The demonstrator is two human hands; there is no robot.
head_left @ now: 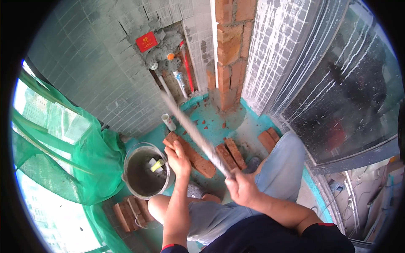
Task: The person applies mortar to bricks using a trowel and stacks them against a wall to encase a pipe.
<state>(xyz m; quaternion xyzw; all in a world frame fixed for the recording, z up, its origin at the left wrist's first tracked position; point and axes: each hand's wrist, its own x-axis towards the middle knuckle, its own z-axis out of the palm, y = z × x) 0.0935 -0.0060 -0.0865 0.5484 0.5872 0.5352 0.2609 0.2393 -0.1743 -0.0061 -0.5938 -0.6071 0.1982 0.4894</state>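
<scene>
My left hand (179,159) is closed around the left end of a long reddish-brown brick (198,162), just right of the mortar bucket. In my right hand (242,189) is one end of a long, pale, stick-like tool (192,128). Motion blurs this tool; it slants up and left past the brick toward the wall pipes, and its far end is too smeared to make out. A bucket (145,195) of grey mortar stands by my left knee. Inside it lies a trowel with a yellow-green handle (157,165), its blade partly in the mortar.
Several bricks (233,152) lie right of the held one, more (268,139) by my right knee, and a stack (128,214) behind the bucket. A white pipe stub (168,121) rises from the floor. Red pipe (186,67) runs up the wall. Green netting (99,158) hangs left; a glass door (341,92) stands right.
</scene>
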